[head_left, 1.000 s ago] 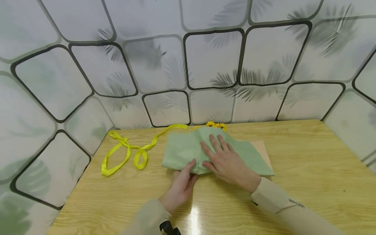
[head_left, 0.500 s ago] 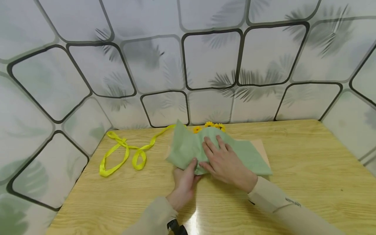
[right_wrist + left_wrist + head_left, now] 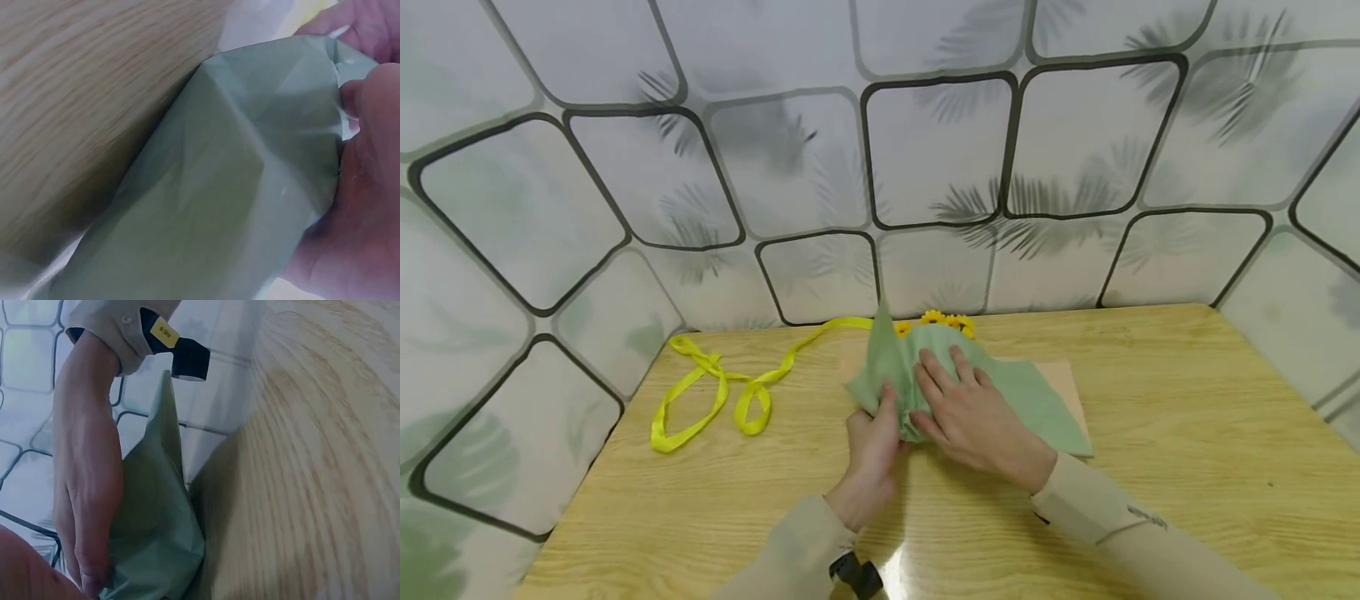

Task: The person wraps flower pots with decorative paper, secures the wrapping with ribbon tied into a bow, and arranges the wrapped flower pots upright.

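A sheet of pale green wrapping paper point(image 3: 1037, 402) lies over the lower part of some small yellow sunflowers point(image 3: 957, 323), whose heads peek out at its far edge. My left hand point(image 3: 871, 457) grips the gathered near edge, thumb on top and fingers underneath. Beside it the paper's left side is folded up into a standing point, also seen as a green peak point(image 3: 164, 425) in the left wrist view. My right hand point(image 3: 976, 412) rests on top of the paper with its fingers extended. The flower stems are hidden under the wrap.
Under the green paper, a beige sheet point(image 3: 1064, 382) shows at its right. A yellow ribbon point(image 3: 688, 437) lies in loose loops on the wooden table point(image 3: 1195, 417) to the left. A patterned wall covering point(image 3: 940, 150) rises behind the table's back edge.
The left side of the green paper has lifted and folded up toward the middle, baring beige paper beneath. My left hand has shifted slightly with it, while the right hand stays nearly still.
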Action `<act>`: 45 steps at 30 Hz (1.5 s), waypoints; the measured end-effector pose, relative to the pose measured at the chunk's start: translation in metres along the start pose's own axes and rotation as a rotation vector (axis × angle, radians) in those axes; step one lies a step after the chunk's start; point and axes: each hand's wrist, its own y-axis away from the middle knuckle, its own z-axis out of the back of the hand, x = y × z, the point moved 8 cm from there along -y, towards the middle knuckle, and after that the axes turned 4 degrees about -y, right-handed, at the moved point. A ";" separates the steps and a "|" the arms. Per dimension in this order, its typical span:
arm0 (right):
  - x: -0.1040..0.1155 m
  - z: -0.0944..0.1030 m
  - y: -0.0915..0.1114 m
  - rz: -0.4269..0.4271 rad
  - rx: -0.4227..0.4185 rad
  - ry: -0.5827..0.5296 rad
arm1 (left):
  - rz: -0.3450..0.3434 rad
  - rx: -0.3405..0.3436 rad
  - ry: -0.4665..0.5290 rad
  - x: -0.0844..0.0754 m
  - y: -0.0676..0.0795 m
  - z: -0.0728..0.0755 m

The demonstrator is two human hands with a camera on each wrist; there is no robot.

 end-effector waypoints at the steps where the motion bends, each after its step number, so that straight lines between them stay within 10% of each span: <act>1: 0.000 0.000 0.000 0.000 0.005 0.001 | -0.013 0.008 -0.021 -0.003 0.001 -0.001; 12: -0.008 -0.002 0.000 -0.046 0.108 -0.235 | -0.101 0.026 -0.080 -0.013 -0.001 -0.004; 20: -0.026 0.005 0.009 -0.006 -0.005 -0.414 | -0.156 0.077 -0.100 -0.014 0.001 -0.003; 31: -0.035 0.013 0.014 0.036 -0.162 -0.429 | -0.275 0.174 -0.400 -0.021 0.001 -0.014; 37: -0.039 0.016 0.016 -0.045 -0.166 -0.367 | -0.313 0.178 -0.433 -0.023 -0.003 -0.015; 45: -0.037 0.015 0.022 0.048 -0.236 -0.437 | -0.397 0.263 -0.476 -0.025 -0.004 -0.025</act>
